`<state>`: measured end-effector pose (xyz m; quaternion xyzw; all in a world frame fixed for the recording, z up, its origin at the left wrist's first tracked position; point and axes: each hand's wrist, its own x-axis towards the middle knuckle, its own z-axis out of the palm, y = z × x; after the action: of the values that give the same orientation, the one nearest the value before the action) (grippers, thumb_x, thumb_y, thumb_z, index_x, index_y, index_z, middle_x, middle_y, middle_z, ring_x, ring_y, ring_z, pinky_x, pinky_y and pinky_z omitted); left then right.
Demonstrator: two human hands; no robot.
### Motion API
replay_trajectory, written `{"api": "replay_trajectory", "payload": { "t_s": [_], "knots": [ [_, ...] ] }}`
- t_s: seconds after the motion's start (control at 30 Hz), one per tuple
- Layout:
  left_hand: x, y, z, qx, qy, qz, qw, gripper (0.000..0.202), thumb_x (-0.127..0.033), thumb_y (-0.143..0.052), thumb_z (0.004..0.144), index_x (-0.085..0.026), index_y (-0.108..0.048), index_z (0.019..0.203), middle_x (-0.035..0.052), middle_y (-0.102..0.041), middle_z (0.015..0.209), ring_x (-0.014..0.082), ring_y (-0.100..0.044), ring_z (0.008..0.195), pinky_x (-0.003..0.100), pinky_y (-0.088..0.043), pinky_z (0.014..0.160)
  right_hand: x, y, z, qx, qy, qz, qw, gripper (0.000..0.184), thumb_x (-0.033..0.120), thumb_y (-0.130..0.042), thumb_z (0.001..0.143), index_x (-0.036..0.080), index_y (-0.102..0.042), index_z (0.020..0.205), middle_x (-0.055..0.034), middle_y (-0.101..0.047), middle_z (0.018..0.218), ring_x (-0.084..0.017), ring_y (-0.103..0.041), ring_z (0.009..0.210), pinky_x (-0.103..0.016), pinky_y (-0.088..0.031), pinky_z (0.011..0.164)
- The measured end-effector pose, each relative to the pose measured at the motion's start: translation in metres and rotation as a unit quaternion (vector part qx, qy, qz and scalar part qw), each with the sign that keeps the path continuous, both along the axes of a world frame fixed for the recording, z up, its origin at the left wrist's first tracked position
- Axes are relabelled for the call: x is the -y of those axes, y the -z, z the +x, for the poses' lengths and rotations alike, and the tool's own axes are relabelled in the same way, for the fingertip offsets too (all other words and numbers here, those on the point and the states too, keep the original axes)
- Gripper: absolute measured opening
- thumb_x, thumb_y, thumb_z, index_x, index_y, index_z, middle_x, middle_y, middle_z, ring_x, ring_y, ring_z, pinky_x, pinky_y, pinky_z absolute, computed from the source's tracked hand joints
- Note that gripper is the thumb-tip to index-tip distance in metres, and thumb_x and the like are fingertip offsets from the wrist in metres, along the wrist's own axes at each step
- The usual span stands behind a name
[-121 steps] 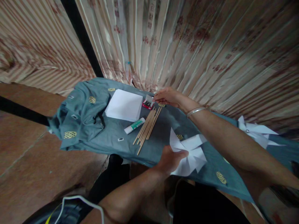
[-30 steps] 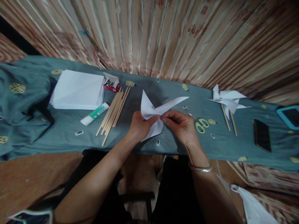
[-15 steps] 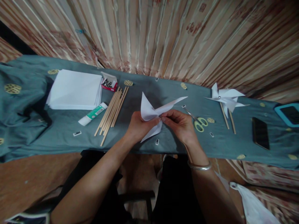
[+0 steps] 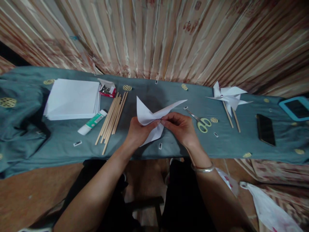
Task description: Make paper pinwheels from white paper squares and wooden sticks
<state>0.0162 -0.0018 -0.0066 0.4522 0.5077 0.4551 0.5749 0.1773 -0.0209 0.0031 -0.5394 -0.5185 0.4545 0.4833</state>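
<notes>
A white paper pinwheel [image 4: 146, 112], its blades curled up, is in front of me above the cloth. My left hand [image 4: 140, 130] is closed around its left and lower side, the thumb pressed near the centre. At that centre the fingertips of my right hand [image 4: 178, 125] pinch together on a small thumbtack, now mostly hidden by the fingers. The two thumbs nearly meet there. Right of my right hand lie scissors [image 4: 202, 124] with green handles. Several wooden sticks [image 4: 112, 119] lie in a bundle left of my left hand.
A paper stack [image 4: 72, 98], an open red box [image 4: 107, 90] of metal tacks and a glue stick [image 4: 91, 122] lie left. On the right are an assembled pinwheel [image 4: 231, 96] with sticks beneath it, a phone [image 4: 265, 129] and a blue-framed device [image 4: 296, 109]. A pleated curtain [image 4: 154, 38] hangs behind.
The view has shifted slightly. My right fingertips have closed in at the pinwheel's centre, and the small shiny piece seen there before is now covered. Both hands keep their hold.
</notes>
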Motion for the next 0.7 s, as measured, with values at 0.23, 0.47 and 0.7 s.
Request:
{"api": "replay_trajectory", "payload": {
  "t_s": [0.23, 0.47, 0.7],
  "knots": [
    [0.0, 0.003, -0.002, -0.028, -0.003, 0.012, 1.0, 0.029, -0.036, -0.082, 0.062, -0.013, -0.075, 0.077, 0.0047, -0.076, 0.075, 0.0203, -0.069, 0.069, 0.027, -0.054, 0.061, 0.007, -0.007, -0.001, 0.221, 0.109, 0.058, 0.967, 0.035, 0.035, -0.078, 0.071, 0.023, -0.068, 0.103, -0.0056, -0.07, 0.102, -0.023, -0.063, 0.092, -0.043, -0.051, 0.087],
    [0.0, 0.003, 0.001, 0.016, -0.005, -0.002, 1.0, 0.029, -0.031, -0.085, 0.058, -0.012, -0.075, 0.079, 0.0045, -0.077, 0.077, 0.0192, -0.069, 0.07, 0.027, -0.055, 0.063, 0.0, 0.005, 0.005, 0.111, 0.045, 0.074, 0.99, 0.064, 0.033, -0.08, 0.07, 0.024, -0.055, 0.128, -0.0069, -0.068, 0.119, -0.025, -0.062, 0.113, -0.047, -0.046, 0.103],
    [0.002, -0.004, 0.001, 0.041, -0.003, -0.027, 0.999, 0.03, -0.026, -0.085, 0.057, -0.012, -0.076, 0.082, 0.0046, -0.078, 0.08, 0.0201, -0.071, 0.073, 0.029, -0.058, 0.068, -0.001, 0.001, 0.007, 0.049, 0.003, 0.042, 0.998, 0.059, 0.032, -0.081, 0.07, 0.023, -0.058, 0.124, -0.0034, -0.074, 0.101, -0.022, -0.069, 0.094, -0.038, -0.055, 0.086]
  ]
}}
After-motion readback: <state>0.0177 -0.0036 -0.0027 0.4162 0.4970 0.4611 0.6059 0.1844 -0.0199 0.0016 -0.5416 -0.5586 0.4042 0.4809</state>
